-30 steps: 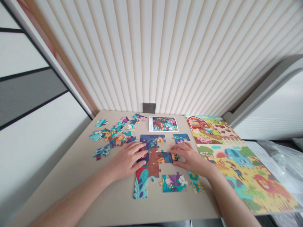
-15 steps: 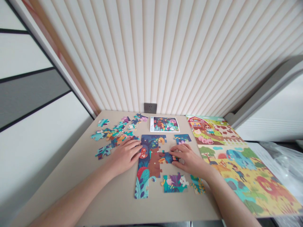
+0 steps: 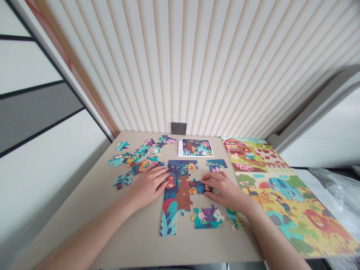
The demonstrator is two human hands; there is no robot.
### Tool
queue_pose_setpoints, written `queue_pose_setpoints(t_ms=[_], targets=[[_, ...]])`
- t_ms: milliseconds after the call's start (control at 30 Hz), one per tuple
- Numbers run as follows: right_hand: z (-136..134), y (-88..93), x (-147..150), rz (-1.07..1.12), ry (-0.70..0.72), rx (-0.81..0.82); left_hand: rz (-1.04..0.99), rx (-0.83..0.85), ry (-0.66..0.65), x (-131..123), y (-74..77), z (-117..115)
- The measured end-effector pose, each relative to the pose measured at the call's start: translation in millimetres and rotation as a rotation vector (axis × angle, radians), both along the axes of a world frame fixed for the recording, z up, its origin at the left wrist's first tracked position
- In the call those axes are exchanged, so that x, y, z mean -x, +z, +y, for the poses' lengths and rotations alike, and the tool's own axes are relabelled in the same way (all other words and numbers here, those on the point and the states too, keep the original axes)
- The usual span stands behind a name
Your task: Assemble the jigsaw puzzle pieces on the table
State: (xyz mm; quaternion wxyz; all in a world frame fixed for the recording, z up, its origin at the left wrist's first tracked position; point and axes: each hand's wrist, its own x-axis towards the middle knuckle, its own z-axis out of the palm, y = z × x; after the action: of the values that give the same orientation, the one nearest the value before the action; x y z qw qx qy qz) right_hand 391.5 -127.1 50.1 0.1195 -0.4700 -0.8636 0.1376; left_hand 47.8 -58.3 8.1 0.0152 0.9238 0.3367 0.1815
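Observation:
A partly joined dark blue puzzle section [image 3: 184, 189] lies on the table, with a brown bear in its middle. My left hand [image 3: 150, 184] rests at its left edge, fingers stretched out and touching it. My right hand [image 3: 221, 187] has its fingers curled round a small blue puzzle piece [image 3: 199, 187] at the section's right side; part of that piece is hidden under the fingers. Beyond my right hand lies a blue corner piece [image 3: 216, 164]. Nearer me are a joined piece with a white rabbit [image 3: 208, 217] and a teal piece with orange leaves [image 3: 235, 219].
Several loose pieces [image 3: 143, 150] are spread over the table's [image 3: 98, 210] left part. A picture card [image 3: 196, 147] lies at the back below a wall socket [image 3: 178, 128]. A farm puzzle [image 3: 253, 155] and a yellow animal puzzle [image 3: 292, 210] cover the right side, beside clear plastic [image 3: 334, 191].

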Motion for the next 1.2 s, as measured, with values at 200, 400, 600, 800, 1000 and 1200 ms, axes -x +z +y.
queue_pose_setpoints(t_ms=[200,400,600,800,1000,1200], targets=[[0,2.7,1,-0.006,0.004,0.006,-0.037,0.01,0.0,0,1.6,-1],[0,3.5,1,-0.017,-0.001,0.029,-0.006,-0.001,0.011,-1,2.4,-2],[1,3.1,1,-0.017,0.0,0.032,-0.017,0.007,-0.034,-9,5.6,-8],[1,0.6,1,-0.013,0.006,0.012,-0.052,0.069,-0.218,-31,13.4,-31],[1,-1.9,0,-0.023,0.007,0.0,0.022,0.111,-0.326,-39,15.3,-40],[1,-0.5,1,-0.028,0.005,0.009,0.089,0.165,-0.354,-39,14.7,-37]])
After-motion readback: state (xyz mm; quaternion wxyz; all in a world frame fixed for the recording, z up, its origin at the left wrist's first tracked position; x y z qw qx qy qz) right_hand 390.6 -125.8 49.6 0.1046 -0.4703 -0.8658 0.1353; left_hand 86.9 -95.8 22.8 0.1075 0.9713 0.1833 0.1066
